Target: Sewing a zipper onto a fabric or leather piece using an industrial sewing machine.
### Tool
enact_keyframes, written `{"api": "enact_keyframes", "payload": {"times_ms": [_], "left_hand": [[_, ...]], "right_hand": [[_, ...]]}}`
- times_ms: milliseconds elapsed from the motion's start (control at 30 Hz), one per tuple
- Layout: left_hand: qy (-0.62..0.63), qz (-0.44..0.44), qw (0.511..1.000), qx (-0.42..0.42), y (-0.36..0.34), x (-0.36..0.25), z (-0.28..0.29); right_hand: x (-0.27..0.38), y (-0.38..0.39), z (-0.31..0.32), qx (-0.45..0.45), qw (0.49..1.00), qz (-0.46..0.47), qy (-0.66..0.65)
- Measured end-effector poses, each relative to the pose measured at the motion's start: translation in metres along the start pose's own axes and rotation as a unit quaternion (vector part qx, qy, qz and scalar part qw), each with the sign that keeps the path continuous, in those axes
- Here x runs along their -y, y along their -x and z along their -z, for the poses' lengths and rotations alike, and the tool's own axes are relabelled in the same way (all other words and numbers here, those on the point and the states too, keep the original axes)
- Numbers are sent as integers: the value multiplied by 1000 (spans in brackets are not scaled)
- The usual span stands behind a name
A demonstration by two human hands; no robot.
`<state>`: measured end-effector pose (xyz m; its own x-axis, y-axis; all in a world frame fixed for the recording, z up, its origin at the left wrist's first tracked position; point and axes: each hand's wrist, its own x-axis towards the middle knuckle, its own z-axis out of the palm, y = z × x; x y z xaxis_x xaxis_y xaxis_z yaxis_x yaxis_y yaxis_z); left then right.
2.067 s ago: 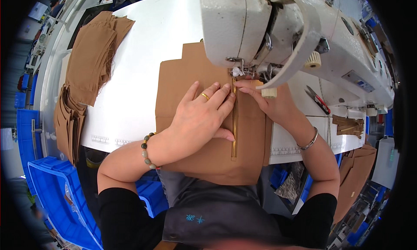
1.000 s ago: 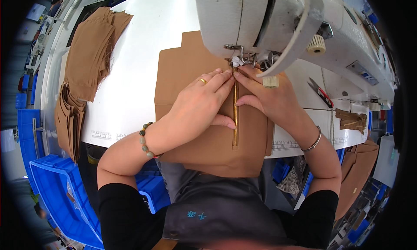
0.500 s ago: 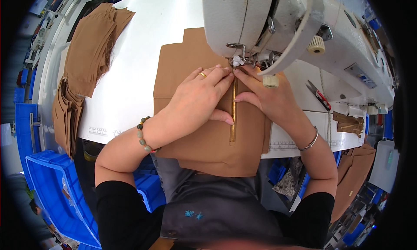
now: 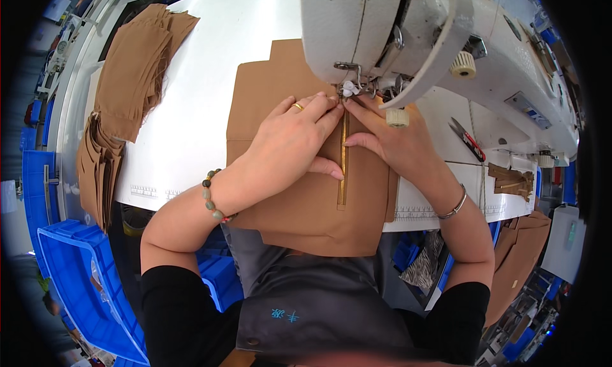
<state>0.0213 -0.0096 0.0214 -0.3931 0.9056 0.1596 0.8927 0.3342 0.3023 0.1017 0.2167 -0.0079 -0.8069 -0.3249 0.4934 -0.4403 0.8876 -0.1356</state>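
Note:
A brown fabric panel lies under the head of a white sewing machine, with its near edge hanging over the table edge toward my lap. A gold-toothed zipper runs down the panel in a narrow slot. My left hand rests flat on the fabric left of the zipper, fingertips close to the presser foot, thumb beside the zipper teeth. On the other side, my right hand presses the cloth with fingers stretched out, its fingertips partly hidden by the machine. Neither hand grips anything.
Stacked brown fabric pieces lie at the far left of the white table. Red-handled thread snips and a bundle of brown zippers lie at the right. A blue bin stands at the lower left.
The brown panel with its zipper has shifted slightly away from me under the machine. Both hands keep nearly the same place on it.

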Motion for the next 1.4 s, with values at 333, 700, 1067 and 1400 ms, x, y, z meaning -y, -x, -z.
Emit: {"api": "enact_keyframes", "payload": {"times_ms": [333, 700, 1067, 1400], "left_hand": [[-27, -6, 999, -25, 5, -2, -5], [-45, -1, 999, 10, 44, -36, -7], [-59, -2, 998, -15, 10, -10, -3], [-36, -8, 999, -26, -6, 6, -1]], "right_hand": [[13, 3, 3, 23, 998, -44, 38], [60, 38, 46, 141, 990, -21, -7], [36, 24, 29, 114, 993, -26, 10], [24, 14, 17, 79, 996, -40, -4]]}}
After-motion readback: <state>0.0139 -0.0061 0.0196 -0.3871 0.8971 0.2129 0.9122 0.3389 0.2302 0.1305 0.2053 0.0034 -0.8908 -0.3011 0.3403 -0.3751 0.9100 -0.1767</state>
